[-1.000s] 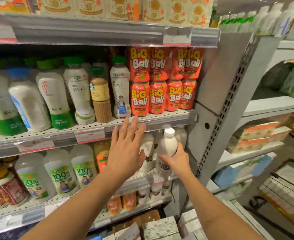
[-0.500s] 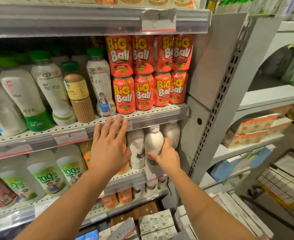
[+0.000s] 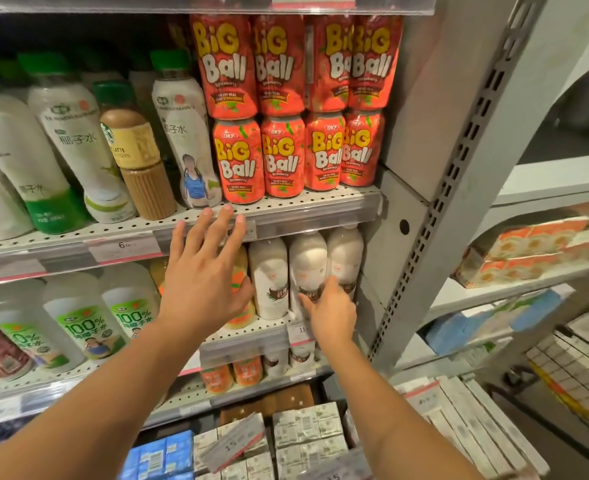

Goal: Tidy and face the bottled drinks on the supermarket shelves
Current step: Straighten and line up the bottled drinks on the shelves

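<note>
Three white milky bottles stand in a row at the right end of the middle shelf. My right hand (image 3: 332,315) grips the lower part of the middle white bottle (image 3: 308,259), thumb on its dark label, index finger up its right side. My left hand (image 3: 203,275) is spread flat with straight fingers, its fingertips at the price rail (image 3: 286,220) of the shelf above. It covers most of an orange bottle (image 3: 241,292). On the shelf above stand stacked red Big Ball cans (image 3: 282,157), a brown latte bottle (image 3: 133,147) and green-capped coconut water bottles (image 3: 74,140).
A grey perforated upright (image 3: 459,209) closes the bay just right of the white bottles. Below are small bottles (image 3: 248,370) and stacked cartons (image 3: 303,434). A neighbouring rack at the right carries orange-and-white packs (image 3: 535,251). Clear 100% coconut water bottles (image 3: 81,323) fill the middle shelf's left side.
My right hand has pushed the white bottle back under the upper shelf into line with its neighbours. My left hand stayed spread and now reaches the price rail. The view has moved closer.
</note>
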Demonstrator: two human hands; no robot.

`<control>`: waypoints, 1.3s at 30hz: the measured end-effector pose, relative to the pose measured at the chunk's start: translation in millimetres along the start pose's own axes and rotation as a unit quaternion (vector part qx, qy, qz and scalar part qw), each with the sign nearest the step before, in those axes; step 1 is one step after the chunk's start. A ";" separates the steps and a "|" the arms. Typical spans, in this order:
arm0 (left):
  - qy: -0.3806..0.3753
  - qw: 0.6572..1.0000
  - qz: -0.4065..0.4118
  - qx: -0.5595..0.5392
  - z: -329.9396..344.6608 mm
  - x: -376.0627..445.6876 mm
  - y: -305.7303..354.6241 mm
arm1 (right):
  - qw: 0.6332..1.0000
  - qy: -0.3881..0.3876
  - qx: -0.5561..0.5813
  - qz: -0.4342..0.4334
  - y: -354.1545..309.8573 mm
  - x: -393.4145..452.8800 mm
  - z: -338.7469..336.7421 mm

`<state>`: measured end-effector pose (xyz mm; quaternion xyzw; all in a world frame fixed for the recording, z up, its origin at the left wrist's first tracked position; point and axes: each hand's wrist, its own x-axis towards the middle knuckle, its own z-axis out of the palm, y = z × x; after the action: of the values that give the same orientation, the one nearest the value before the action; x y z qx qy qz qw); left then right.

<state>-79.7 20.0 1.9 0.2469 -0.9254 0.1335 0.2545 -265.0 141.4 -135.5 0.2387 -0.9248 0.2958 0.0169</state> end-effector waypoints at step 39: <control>-0.118 0.992 -0.043 -0.012 -33.7 5.8 14.9 | 0.919 -0.349 0.050 -0.174 26.4 -86.8 -114.8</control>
<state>-78.2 42.9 31.3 0.2973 -0.9391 0.0816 0.1519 -212.6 261.3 -70.1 0.4843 -0.7999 0.2318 -0.2680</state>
